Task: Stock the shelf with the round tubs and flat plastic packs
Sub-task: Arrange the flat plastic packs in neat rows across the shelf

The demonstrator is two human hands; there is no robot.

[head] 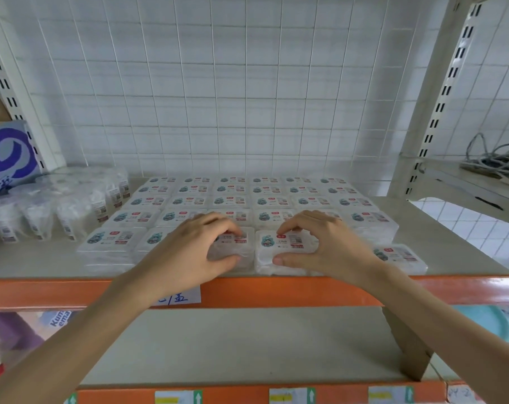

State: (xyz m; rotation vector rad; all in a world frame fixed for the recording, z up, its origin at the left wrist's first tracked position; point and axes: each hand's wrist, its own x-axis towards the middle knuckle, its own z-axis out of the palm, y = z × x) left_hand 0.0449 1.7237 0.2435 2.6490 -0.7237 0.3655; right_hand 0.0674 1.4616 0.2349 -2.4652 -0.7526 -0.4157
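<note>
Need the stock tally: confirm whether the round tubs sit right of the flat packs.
No, the round tubs stand left of the flat packs on the shelf.

Wire-grid back panel over white tiles. Slotted uprights at both sides. Orange front beam carrying a handwritten paper label. Blue-printed carton at the far left edge — coiled grey cables on the neighbouring shelf, right. Teal basin below, right.
</note>
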